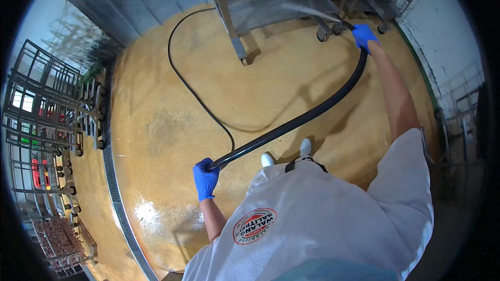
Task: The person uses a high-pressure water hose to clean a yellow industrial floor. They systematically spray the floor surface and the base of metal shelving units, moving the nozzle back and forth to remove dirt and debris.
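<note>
A thick black hose (291, 125) curves across in front of me, held between both hands. My right hand (365, 37), in a blue glove, is raised at the far right and closed around the hose near its nozzle end. From that end a pale jet of water (311, 11) sprays leftward onto the lower shelf of a metal rack (281, 6). My left hand (206, 177), also blue-gloved, grips the hose lower down on the left. Past this hand a thinner black line (195, 91) loops over the floor toward the back wall.
Wheeled metal racks (47, 104) stand along the left side, beyond a long floor drain grate (117, 192). The yellow floor (156, 83) looks wet in places. A white wall (442, 41) runs along the right. The far rack rests on casters (323, 35).
</note>
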Motion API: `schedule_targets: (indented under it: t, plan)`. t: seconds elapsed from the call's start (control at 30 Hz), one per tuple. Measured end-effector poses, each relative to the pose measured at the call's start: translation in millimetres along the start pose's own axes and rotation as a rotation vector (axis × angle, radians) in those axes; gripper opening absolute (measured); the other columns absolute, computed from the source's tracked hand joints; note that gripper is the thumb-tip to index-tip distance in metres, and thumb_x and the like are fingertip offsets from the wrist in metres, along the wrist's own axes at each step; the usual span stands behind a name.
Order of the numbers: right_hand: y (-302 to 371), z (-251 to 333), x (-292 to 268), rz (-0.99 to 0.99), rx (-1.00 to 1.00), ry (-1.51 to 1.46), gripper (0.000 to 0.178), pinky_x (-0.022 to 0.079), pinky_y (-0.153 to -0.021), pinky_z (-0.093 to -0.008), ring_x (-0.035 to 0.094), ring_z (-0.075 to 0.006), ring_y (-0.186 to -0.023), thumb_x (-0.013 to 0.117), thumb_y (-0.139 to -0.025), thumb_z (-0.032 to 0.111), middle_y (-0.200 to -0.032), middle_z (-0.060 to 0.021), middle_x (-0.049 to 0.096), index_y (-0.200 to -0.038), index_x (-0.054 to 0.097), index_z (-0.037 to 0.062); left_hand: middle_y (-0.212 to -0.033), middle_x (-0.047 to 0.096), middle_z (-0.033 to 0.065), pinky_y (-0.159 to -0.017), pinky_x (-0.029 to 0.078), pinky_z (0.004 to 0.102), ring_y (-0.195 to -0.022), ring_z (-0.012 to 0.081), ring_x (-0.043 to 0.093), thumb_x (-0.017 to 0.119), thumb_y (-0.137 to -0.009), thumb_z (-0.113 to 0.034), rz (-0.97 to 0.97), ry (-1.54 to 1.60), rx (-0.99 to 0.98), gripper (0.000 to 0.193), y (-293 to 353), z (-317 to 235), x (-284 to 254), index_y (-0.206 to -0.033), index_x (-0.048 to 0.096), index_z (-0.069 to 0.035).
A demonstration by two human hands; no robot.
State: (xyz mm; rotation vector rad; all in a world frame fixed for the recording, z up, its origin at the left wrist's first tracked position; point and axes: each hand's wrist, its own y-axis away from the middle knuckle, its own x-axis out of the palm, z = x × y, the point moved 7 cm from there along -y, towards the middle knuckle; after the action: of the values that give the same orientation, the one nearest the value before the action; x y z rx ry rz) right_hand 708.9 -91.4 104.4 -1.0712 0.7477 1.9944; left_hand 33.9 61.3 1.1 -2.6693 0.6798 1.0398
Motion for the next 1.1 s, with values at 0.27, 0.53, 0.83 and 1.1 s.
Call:
schedule_targets:
  t: [0.27,0.53,0.83,1.1]
  plan:
    - [15.3,-49.4,-26.5,-0.217,0.135,-0.181,0.022,0.043,-0.044,-0.0346,0.055,-0.0209,-0.048,0.044,-0.079,0.013,-0.064,-0.0123,0.057,-0.088,0.060,0.0007,-0.050,0.044,0.0124,-0.044,0.033,0.0297,-0.045,0.0144,0.040,0.064,-0.065,-0.007,0.097,-0.063,0.023,0.012,-9.1,-20.7,31.1,-0.062,0.055,0.000]
    - [-18.5,-49.5,12.8,-0.144,0.045,-0.436,0.028,0.044,-0.044,-0.0341,0.055,-0.0213,-0.050,0.044,-0.078,0.012,-0.065,-0.0120,0.057,-0.101,0.058,0.0044,-0.049,0.040,0.0074,-0.044,0.031,0.0293,-0.049,0.0090,0.036,0.068,-0.070,-0.010,-0.163,0.005,0.012,0.021,5.9,-15.9,35.4,-0.059,0.052,-0.001]
    - [-53.0,-53.4,28.1,-0.015,0.060,-0.595,0.038,0.037,-0.038,-0.0300,0.044,-0.0135,-0.042,0.044,-0.083,0.014,-0.057,-0.0032,0.048,-0.121,0.050,0.0119,-0.047,0.034,0.0062,-0.042,0.027,0.0303,-0.048,0.0097,0.030,0.072,-0.073,-0.019,-0.100,-0.164,-0.072,0.034,18.5,-69.3,54.7,-0.054,0.049,-0.003]
    - [-44.2,-75.0,95.6,0.052,0.266,-0.978,0.011,0.035,-0.035,-0.0323,0.043,-0.0146,-0.037,0.045,-0.083,0.015,-0.052,-0.0029,0.044,-0.089,0.053,0.0106,-0.046,0.032,0.0059,-0.042,0.027,0.0305,-0.048,0.0106,0.029,0.073,-0.073,-0.019,-0.178,-0.270,-0.108,0.036,7.3,-79.5,16.7,-0.054,0.047,-0.003]
